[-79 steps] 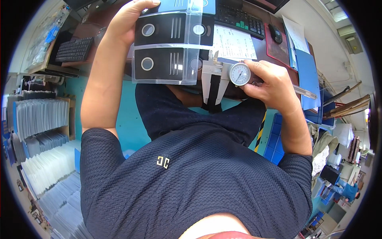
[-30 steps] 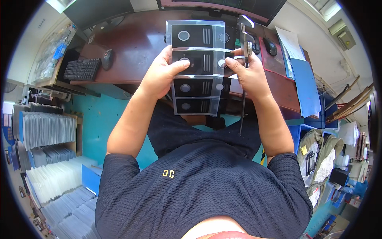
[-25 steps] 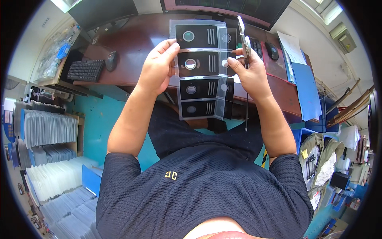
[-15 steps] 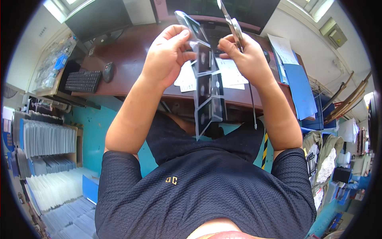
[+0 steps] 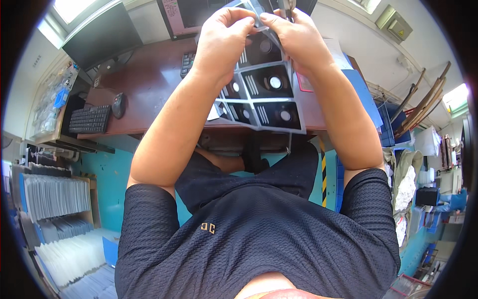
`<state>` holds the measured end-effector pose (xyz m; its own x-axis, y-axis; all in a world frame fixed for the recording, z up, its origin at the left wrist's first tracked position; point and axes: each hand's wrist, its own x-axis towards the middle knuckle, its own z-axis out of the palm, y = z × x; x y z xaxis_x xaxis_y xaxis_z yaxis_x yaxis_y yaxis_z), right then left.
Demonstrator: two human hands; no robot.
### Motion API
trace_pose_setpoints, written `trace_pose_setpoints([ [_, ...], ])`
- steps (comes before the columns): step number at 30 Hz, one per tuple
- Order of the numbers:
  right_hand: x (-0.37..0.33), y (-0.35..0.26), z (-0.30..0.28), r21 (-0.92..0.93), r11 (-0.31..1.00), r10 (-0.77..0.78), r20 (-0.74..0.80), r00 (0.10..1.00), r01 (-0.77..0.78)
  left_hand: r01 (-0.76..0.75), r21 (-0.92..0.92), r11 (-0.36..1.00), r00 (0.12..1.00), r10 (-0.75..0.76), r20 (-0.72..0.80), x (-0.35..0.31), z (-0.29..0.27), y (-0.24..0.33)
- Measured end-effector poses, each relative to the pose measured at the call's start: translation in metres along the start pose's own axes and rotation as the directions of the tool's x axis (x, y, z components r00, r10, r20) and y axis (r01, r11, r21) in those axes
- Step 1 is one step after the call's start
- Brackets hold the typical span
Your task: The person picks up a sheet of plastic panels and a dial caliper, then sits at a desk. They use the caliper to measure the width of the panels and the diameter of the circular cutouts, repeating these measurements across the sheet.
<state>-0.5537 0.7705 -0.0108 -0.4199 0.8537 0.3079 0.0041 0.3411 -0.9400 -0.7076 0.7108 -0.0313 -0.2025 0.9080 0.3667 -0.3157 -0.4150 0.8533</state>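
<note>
A clear pocket sheet [image 5: 262,96] hangs spread out in front of me, above the desk's front edge. Its dark film panels carry pale round spots and short stripes. My left hand [image 5: 226,42] is closed on the sheet's upper part, thumb and finger pinching close to the top. The right hand [image 5: 303,42] presses its thumb on the sheet there too. A silver metal tool [image 5: 289,7] is also in the right hand's fingers; its kind is hard to make out. A thin rod end [image 5: 289,147] shows below the sheet.
The brown desk [image 5: 144,74] bears a keyboard [image 5: 89,119], a mouse [image 5: 118,105] and monitors [image 5: 103,37]. A blue folder [image 5: 362,94] lies at its right. Racks of grey sleeves [image 5: 57,197] stand at lower left. Wooden sticks [image 5: 423,107] lean at the right.
The narrow, edge-on sheet has opened out into a wide grid and moved up. My right hand has come in to the left, its thumb now on the sheet. The view has shifted slightly.
</note>
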Motion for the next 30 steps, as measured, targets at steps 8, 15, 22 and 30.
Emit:
trace_pose_setpoints([
  [8, 0.002, -0.018, 0.029, -0.055, 0.998, -0.029, -0.324, 0.946, 0.011, -0.052, 0.678, 0.733, 0.997, 0.006, 0.071, -0.029, -0.008, -0.027],
  [15, -0.003, -0.007, 0.030, 0.205, 0.978, 0.073, -0.185, 0.980, -0.034, -0.055, 0.556, 0.829, 0.997, 0.016, 0.075, -0.031, -0.013, -0.042],
  [22, -0.001, -0.002, 0.016, 0.227, 0.964, 0.165, -0.118, 0.979, -0.136, 0.021, 0.489, 0.872, 0.998, -0.045, 0.037, -0.033, -0.020, -0.050],
  [30, 0.021, 0.052, -0.015, 0.220, 0.973, 0.111, -0.183, 0.977, -0.069, -0.046, 0.767, 0.640, 0.997, -0.019, 0.076, -0.031, -0.029, -0.051],
])
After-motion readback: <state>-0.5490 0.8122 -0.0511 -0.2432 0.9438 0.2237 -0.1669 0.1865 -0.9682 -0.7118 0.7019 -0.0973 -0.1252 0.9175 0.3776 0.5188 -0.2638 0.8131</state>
